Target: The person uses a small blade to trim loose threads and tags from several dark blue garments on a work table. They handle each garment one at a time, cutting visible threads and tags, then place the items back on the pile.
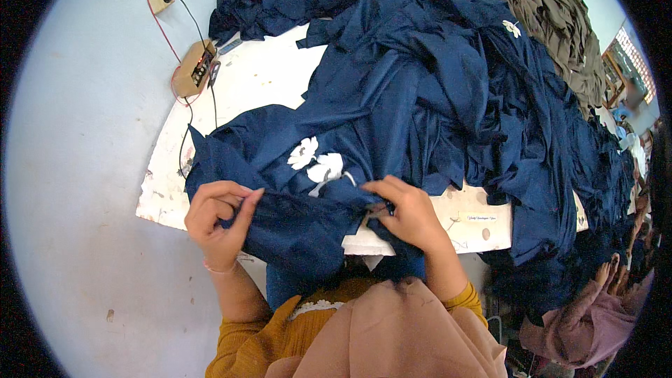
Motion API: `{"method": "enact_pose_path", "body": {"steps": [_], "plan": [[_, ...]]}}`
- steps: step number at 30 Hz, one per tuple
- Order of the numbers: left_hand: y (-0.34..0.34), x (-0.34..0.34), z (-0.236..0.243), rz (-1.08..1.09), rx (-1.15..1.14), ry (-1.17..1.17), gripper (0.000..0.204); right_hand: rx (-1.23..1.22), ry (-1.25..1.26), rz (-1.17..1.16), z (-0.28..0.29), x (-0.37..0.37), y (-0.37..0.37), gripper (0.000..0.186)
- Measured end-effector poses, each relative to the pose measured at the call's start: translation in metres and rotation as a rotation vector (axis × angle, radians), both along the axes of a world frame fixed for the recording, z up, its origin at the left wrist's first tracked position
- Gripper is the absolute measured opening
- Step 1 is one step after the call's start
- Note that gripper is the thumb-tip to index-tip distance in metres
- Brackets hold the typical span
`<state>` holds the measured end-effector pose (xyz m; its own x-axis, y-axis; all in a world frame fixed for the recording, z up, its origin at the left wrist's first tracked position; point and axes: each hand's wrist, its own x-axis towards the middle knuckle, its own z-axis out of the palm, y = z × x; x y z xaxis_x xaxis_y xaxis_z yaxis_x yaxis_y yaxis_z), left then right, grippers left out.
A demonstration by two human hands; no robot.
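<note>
A dark blue garment (294, 168) with a white flower print (316, 163) lies on the white table (259, 77) in front of me. My left hand (218, 220) pinches a fold of its fabric at the near table edge. My right hand (409, 213) is closed on the same garment a little to the right, with what looks like a small tool partly hidden under its fingers. The cloth hangs between both hands and drops over the table edge toward my lap.
A big heap of dark blue garments (455, 84) covers the table's middle and right. Brown-olive cloth (546, 14) is piled at the far right. A small tan box with wires (194, 68) sits at the table's left corner. Another person (595, 315) is at lower right.
</note>
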<state>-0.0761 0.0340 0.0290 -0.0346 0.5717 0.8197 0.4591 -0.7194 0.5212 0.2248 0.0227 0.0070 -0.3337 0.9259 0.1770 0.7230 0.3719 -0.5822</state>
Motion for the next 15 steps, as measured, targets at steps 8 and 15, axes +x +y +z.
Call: {"method": "enact_pose_path", "body": {"steps": [8,15], "plan": [[0.028,-0.003,-0.025,-0.050,-0.432,0.370,0.083,-0.275,0.463,0.822,0.023,0.005,-0.003,0.024],[0.030,0.024,-0.059,-0.302,-0.637,0.344,0.050,0.159,0.300,0.078,-0.010,0.011,0.029,0.086]]}}
